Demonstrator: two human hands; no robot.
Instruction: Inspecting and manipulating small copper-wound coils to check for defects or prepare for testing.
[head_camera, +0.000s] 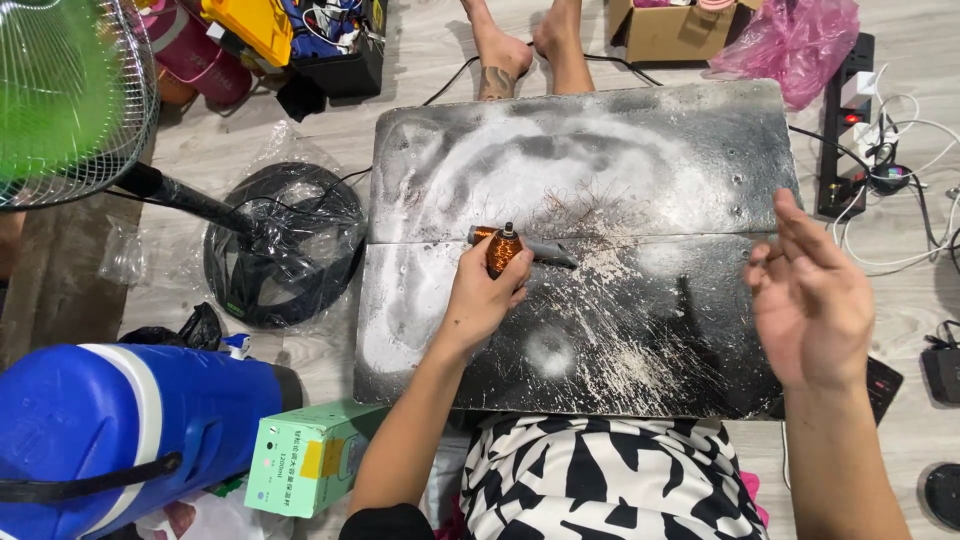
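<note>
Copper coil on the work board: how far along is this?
Done: loose copper strands lie scattered on the scorched metal board, so some wire looks already stripped off. In hand: the left hand grips the copper coil, which sits against a grey rod. The right hand hovers open, empty. Left: the coil looks mostly wound; how much wire remains is unclear.

Bare left hand (480, 295) and bare right hand (815, 300), forearms uncovered, black sleeve edge at near left elbow, black-and-white patterned garment over the lap
</note>
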